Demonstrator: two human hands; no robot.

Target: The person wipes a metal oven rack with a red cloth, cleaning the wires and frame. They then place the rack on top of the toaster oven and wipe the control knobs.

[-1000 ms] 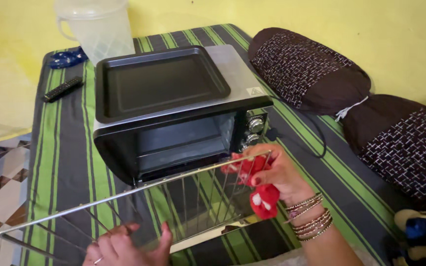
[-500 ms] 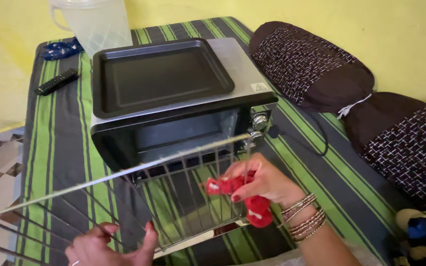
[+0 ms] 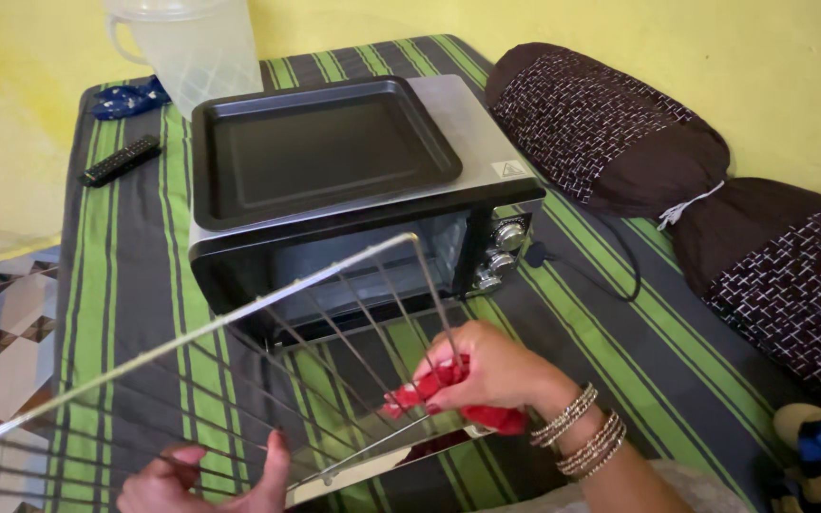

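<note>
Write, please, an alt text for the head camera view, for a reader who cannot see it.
Two hands hold a wire oven rack: the left hand grips its near edge, the right hand presses a red cloth against its bars. Behind stands a toaster oven with a dark baking tray on top, on a striped cloth.

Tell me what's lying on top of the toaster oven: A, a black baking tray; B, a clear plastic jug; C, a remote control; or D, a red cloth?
A: a black baking tray lies flat on the roof of the toaster oven.
</note>
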